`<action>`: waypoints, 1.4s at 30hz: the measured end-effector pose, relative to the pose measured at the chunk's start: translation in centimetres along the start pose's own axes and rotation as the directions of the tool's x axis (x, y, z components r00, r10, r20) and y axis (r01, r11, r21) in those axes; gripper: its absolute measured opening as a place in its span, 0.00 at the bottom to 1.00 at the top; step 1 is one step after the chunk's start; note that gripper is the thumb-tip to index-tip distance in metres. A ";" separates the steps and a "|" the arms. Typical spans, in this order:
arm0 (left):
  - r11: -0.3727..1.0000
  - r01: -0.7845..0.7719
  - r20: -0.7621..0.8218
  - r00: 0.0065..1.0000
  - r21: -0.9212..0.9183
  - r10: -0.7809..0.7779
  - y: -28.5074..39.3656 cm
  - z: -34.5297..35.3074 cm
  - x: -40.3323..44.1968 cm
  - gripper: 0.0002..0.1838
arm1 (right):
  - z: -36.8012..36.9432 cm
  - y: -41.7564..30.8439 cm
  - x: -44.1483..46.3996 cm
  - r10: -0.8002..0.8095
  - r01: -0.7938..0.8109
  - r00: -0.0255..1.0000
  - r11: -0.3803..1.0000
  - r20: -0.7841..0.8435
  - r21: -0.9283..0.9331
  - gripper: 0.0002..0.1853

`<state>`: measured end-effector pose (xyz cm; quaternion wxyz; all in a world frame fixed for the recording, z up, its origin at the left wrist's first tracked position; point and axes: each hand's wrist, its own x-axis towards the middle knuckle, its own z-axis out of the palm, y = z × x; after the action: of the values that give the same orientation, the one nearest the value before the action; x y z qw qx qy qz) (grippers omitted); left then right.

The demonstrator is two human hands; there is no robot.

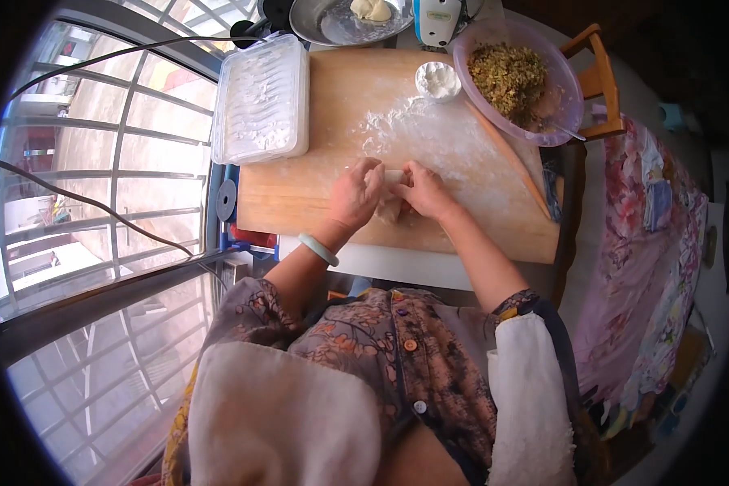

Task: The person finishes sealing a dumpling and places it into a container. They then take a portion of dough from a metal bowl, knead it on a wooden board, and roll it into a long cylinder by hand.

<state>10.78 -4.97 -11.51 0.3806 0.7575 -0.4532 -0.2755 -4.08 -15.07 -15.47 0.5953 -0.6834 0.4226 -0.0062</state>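
Note:
Over the floury wooden board [283,194], my left hand [356,194] and my right hand [424,190] come together with their fingers closed. Between them is a pale piece of dough [390,211], partly covered by the fingers, so its full shape is hidden. Both hands appear to pinch it. A jade-like bangle [318,249] circles my left wrist. Loose flour [389,125] lies scattered just beyond the hands. Further back on the board stands a small white bowl of flour [438,81]. To the right, a thin wooden rolling pin [506,158] rests slantwise.
A plastic box [261,101] with floury contents sits at the board's left corner. At the back right is a purple bowl [573,77] of chopped filling [506,77] with a spoon. Behind the board, a metal pan [320,32] holds a dough lump [371,9]. A barred window [121,130] is left.

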 end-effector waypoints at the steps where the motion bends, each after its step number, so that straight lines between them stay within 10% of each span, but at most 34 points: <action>1: 0.999 -0.018 -0.015 1.000 0.031 0.019 0.3 1.4 0.8 0.16 | 0.3 0.5 0.4 -0.033 0.031 0.999 0.998 -0.038 -0.055 0.27; 10: 0.920 0.018 -0.142 0.989 0.392 0.041 0.1 6.7 3.6 0.19 | -0.1 0.5 1.5 -0.050 0.015 0.986 0.976 -0.160 -0.216 0.15; 21: 0.928 0.083 -0.111 0.993 0.362 -0.045 1.0 6.9 7.6 0.24 | -1.5 0.5 4.9 0.056 -0.079 0.982 0.989 -0.180 -0.127 0.14; 29: 0.985 0.129 -0.043 0.991 0.119 -0.125 1.6 3.1 7.2 0.28 | 2.2 2.1 -0.5 -0.491 0.322 0.789 0.842 -0.369 -0.432 0.06; 34: 0.851 -0.245 0.117 0.969 0.464 0.216 -1.3 5.3 2.3 0.13 | 3.0 4.0 -2.9 -0.676 0.421 0.683 0.674 -0.276 -0.608 0.07; 38: 0.825 -0.267 0.033 0.957 0.498 0.289 -1.0 4.8 -1.5 0.07 | 2.7 3.2 -5.3 -0.717 0.529 0.645 0.668 -0.262 -0.524 0.10; 42: 0.819 -0.270 0.057 0.958 0.506 0.281 -1.4 5.2 -1.3 0.09 | 2.3 2.1 -5.7 -0.216 0.245 0.942 0.966 -0.257 0.086 0.13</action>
<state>6.89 -5.14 -15.46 0.2076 0.7601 -0.6105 -0.0802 -7.76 -9.79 -15.05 0.5726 -0.6863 0.4086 -0.1849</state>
